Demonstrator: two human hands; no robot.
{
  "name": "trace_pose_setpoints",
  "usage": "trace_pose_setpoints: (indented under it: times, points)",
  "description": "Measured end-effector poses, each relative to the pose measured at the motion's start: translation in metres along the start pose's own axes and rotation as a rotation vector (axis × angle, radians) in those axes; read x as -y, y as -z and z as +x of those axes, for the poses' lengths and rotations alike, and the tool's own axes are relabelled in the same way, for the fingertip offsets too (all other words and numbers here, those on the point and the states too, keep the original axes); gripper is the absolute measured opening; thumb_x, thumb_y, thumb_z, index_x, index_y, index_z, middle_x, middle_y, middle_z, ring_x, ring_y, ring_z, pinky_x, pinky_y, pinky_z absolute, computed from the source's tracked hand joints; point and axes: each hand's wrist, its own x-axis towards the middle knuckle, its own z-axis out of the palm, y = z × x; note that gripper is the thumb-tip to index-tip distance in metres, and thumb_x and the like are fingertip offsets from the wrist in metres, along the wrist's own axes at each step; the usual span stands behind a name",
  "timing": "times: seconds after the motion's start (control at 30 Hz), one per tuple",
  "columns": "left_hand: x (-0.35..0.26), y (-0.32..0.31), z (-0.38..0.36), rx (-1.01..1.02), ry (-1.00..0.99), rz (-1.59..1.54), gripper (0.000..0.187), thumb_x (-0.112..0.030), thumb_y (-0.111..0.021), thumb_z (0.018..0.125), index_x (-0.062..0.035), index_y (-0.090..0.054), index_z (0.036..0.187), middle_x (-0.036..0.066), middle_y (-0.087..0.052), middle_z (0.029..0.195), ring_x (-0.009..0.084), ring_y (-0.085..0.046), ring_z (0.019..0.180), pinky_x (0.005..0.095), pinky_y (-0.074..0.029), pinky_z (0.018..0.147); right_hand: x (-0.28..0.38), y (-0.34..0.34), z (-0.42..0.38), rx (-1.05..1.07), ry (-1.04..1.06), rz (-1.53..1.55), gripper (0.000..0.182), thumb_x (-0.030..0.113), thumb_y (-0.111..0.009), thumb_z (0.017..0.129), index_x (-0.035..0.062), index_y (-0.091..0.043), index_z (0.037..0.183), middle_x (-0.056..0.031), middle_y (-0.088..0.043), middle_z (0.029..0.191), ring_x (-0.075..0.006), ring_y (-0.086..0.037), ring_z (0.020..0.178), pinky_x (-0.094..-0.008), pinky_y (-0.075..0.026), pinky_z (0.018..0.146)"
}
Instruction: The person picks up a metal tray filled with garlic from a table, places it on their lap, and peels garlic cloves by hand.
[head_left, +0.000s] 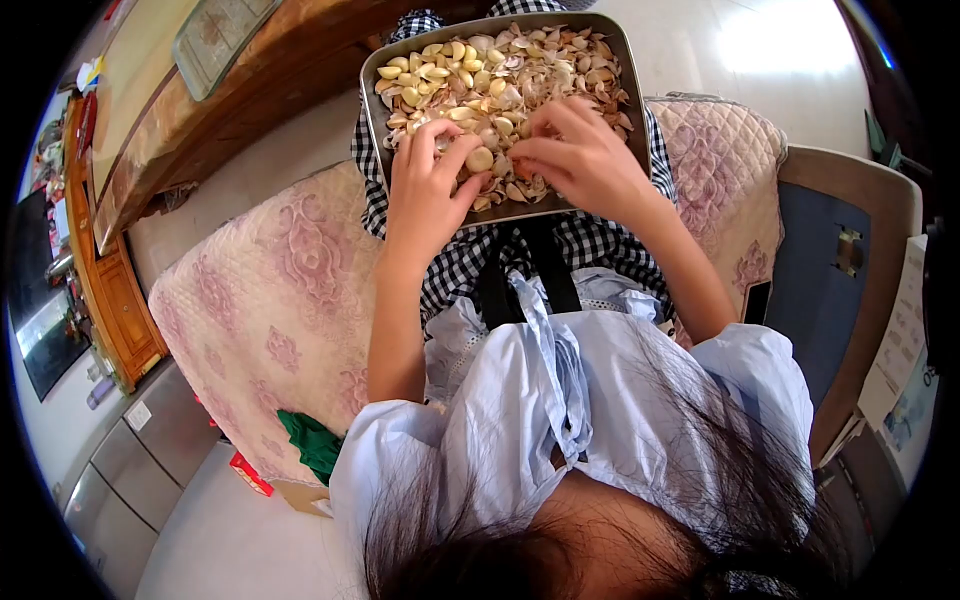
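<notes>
A tray point(636, 108) of garlic point(470, 58) rests on the person's checked lap point(455, 280). Peeled cloves point(408, 78) lie mostly toward the tray's ten and eleven o'clock, with loose skins point(545, 50) and unpeeled cloves point(603, 76) toward one and two. The left hand point(428, 190) comes in from seven o'clock, its grip closed on a round, pale bulb point(480, 159) between thumb and fingers, low in the tray near six. The right hand point(585, 160) reaches in from four o'clock, fingers curled just beside the bulb; I cannot tell whether its grip is closed on anything. A quilted cover point(270, 300) spreads out at eight o'clock from the tray.
</notes>
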Motion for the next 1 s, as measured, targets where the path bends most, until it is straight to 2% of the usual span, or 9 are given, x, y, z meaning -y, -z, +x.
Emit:
trace_pose_setpoints:
  times: [0.17, 0.27, 0.37, 0.5, 0.67, 0.77, 0.83, 0.93, 1.0]
  points:
    - [0.002, -0.009, 0.003, -0.187, 0.010, -0.101, 0.025, -0.012, -0.066, 0.069, -0.0055, -0.055, 0.090, 0.006, -0.047, 0.095, 0.0235, -0.048, 0.084, 0.0343, -0.041, 0.074, 0.007, -0.017, 0.005, 0.068, 0.011, -0.080, 0.025, 0.015, -0.065, 0.064, 0.0083, -0.058, 0.087, -0.0046, -0.047, 0.087, -0.0217, -0.045, 0.086, -0.0339, -0.040, 0.073]
    - [0.001, -0.011, 0.003, -0.228, 0.071, -0.187, 0.022, -0.013, -0.065, 0.071, -0.0039, -0.055, 0.089, 0.008, -0.047, 0.094, 0.0237, -0.049, 0.083, 0.0337, -0.041, 0.073, 0.008, -0.021, 0.009, 0.108, 0.015, -0.145, 0.026, 0.014, -0.066, 0.062, 0.0078, -0.057, 0.086, -0.0046, -0.048, 0.087, -0.0216, -0.045, 0.087, -0.0329, -0.040, 0.073]
    - [-0.004, -0.008, 0.004, -0.220, 0.194, -0.354, 0.019, -0.013, -0.063, 0.074, -0.0028, -0.055, 0.088, 0.009, -0.047, 0.095, 0.0248, -0.050, 0.084, 0.0336, -0.042, 0.073, 0.009, -0.024, 0.011, 0.107, 0.024, -0.188, 0.025, 0.014, -0.065, 0.061, 0.0083, -0.057, 0.084, -0.0047, -0.048, 0.087, -0.0216, -0.046, 0.087, -0.0321, -0.040, 0.073]
    - [0.001, -0.012, 0.004, -0.255, 0.133, -0.255, 0.016, -0.012, -0.061, 0.076, -0.0025, -0.055, 0.087, 0.010, -0.047, 0.096, 0.0259, -0.050, 0.086, 0.0338, -0.042, 0.073, 0.009, -0.025, 0.012, 0.118, 0.049, -0.225, 0.021, 0.014, -0.063, 0.063, 0.0090, -0.058, 0.082, -0.0042, -0.049, 0.085, -0.0204, -0.046, 0.087, -0.0319, -0.040, 0.071]
    - [0.001, -0.012, 0.005, -0.260, 0.196, -0.334, 0.012, -0.009, -0.057, 0.078, -0.0019, -0.054, 0.088, 0.011, -0.047, 0.096, 0.0268, -0.051, 0.087, 0.0336, -0.043, 0.074, 0.005, -0.024, 0.009, 0.081, 0.023, -0.152, 0.015, 0.014, -0.063, 0.068, 0.0071, -0.058, 0.080, -0.0043, -0.051, 0.085, -0.0196, -0.048, 0.083, -0.0327, -0.040, 0.072]
    - [-0.002, -0.011, 0.006, -0.278, 0.213, -0.360, 0.011, -0.008, -0.056, 0.079, -0.0023, -0.055, 0.089, 0.011, -0.047, 0.097, 0.0263, -0.051, 0.087, 0.0336, -0.043, 0.074, 0.005, -0.020, 0.006, -0.033, -0.069, 0.047, 0.015, 0.012, -0.062, 0.069, 0.0051, -0.060, 0.083, -0.0068, -0.052, 0.080, -0.0231, -0.050, 0.080, -0.0324, -0.040, 0.070]
    - [-0.007, -0.012, 0.008, -0.301, 0.215, -0.377, 0.012, -0.007, -0.056, 0.079, -0.0027, -0.055, 0.090, 0.011, -0.048, 0.096, 0.0257, -0.051, 0.086, 0.0331, -0.043, 0.074, 0.003, -0.022, 0.003, -0.211, -0.229, 0.282, 0.016, 0.008, -0.061, 0.071, 0.0023, -0.060, 0.086, -0.0089, -0.054, 0.078, -0.0258, -0.051, 0.075, -0.0343, -0.041, 0.067]
    - [-0.008, -0.009, 0.009, -0.309, 0.172, -0.347, 0.011, -0.005, -0.056, 0.077, -0.0032, -0.056, 0.089, 0.009, -0.049, 0.092, 0.0247, -0.051, 0.084, 0.0323, -0.042, 0.073, 0.004, -0.016, 0.003, -0.263, -0.338, 0.291, 0.017, 0.005, -0.060, 0.070, 0.0012, -0.059, 0.087, -0.0101, -0.054, 0.077, -0.0276, -0.051, 0.073, -0.0355, -0.042, 0.064]
    - [-0.005, -0.006, 0.007, -0.295, 0.126, -0.304, 0.011, -0.005, -0.057, 0.077, -0.0033, -0.057, 0.087, 0.008, -0.050, 0.090, 0.0242, -0.051, 0.083, 0.0321, -0.042, 0.073, 0.000, -0.012, 0.002, -0.272, -0.316, 0.196, 0.017, 0.004, -0.060, 0.070, 0.0017, -0.059, 0.087, -0.0098, -0.053, 0.077, -0.0273, -0.051, 0.073, -0.0352, -0.042, 0.065]
